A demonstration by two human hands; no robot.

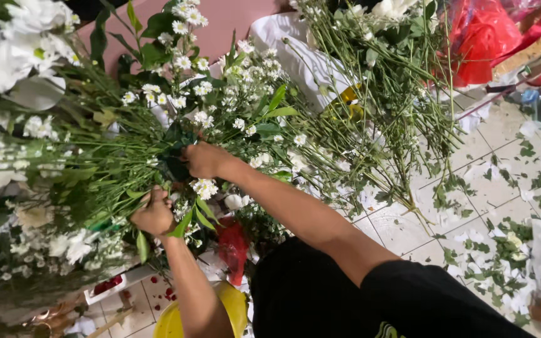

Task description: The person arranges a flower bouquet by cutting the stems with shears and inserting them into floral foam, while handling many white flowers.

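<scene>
We see a large arrangement of white flowers (39, 163) filling the left side, its green stems (114, 166) running toward the hands. Loose daisy bunches (377, 94) lie on the tiled floor (502, 156) strewn with leaf scraps. Our right hand (205, 159) closes on the stems at the centre; our left hand (154, 213) grips stems just below. A yellow bucket (230, 307) sits beneath.

Flower stems (114, 172): green, leafy, bundled near-horizontal, bearing small white daisy-like blooms (205, 186); gripped at two points along the bundle.
</scene>
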